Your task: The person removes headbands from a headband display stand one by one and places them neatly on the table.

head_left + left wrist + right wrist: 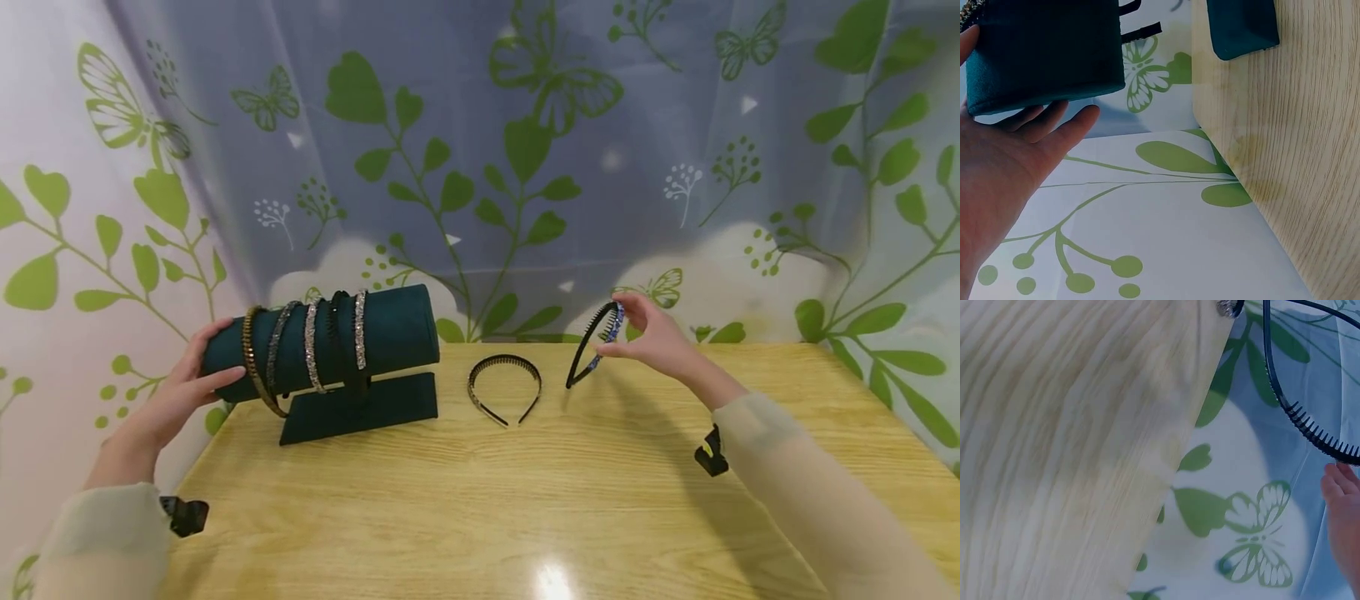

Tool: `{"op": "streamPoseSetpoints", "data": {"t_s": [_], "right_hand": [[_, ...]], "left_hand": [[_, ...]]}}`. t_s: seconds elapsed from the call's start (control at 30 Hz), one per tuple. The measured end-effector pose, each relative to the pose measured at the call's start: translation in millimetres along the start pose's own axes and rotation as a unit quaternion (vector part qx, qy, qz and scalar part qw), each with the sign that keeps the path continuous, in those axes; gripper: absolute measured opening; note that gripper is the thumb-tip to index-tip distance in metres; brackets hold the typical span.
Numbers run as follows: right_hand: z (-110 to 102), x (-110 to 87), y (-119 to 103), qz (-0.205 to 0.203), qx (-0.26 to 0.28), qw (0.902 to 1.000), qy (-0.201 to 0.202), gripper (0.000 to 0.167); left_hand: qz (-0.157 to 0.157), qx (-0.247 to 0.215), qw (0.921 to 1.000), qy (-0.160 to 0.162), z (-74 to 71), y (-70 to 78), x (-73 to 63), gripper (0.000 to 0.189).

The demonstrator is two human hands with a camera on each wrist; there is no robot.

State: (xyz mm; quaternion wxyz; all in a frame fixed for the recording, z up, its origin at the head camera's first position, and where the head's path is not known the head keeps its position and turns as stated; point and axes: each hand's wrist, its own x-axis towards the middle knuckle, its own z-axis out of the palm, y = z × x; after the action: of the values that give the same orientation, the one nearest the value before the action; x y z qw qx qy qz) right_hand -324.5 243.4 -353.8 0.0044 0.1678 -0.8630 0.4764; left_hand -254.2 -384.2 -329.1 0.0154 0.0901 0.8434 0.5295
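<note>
My left hand (176, 392) grips the left end of a dark green headband display stand (401, 321), thumb in front and fingers behind. The left wrist view shows the palm (1000, 165) beside the roll's end (1047, 56). Several headbands circle the roll: a gold one (248, 354) nearest this hand, then dark glittery, silver (310, 346), black and silver (360, 333) ones. Raised over the table's back right, a black toothed headband with blue decoration (614, 323) is pinched between the thumb and fingers of my right hand (660, 337). Its teeth show in the right wrist view.
Between the stand and my right hand, another black toothed headband (504, 359) lies on the wooden table (465, 500). Close behind the table hangs a curtain (450, 275) with green leaves and butterflies. The stand's flat base (405, 408) rests near the left edge.
</note>
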Motion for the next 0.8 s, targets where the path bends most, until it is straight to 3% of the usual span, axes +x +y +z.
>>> {"op": "streamPoseSetpoints", "data": {"t_s": [0.37,0.6,0.8], "right_hand": [[-15,-13.4,3,0.002,-0.056,0.9976,-0.041,0.089],[-3,-9.6,13,-0.037,-0.139,0.9878,-0.059,0.088],[16,0.6,18,-0.039,-0.163,0.9819,-0.088,0.089]], "left_hand": [[0.001,-0.005,1.0000,0.000,0.2,-0.1,-0.6,0.074],[0.001,-0.004,1.0000,0.001,-1.0,-0.5,-1.7,0.074],[0.004,-0.006,1.0000,0.004,-0.4,-0.7,-1.3,0.074]]}}
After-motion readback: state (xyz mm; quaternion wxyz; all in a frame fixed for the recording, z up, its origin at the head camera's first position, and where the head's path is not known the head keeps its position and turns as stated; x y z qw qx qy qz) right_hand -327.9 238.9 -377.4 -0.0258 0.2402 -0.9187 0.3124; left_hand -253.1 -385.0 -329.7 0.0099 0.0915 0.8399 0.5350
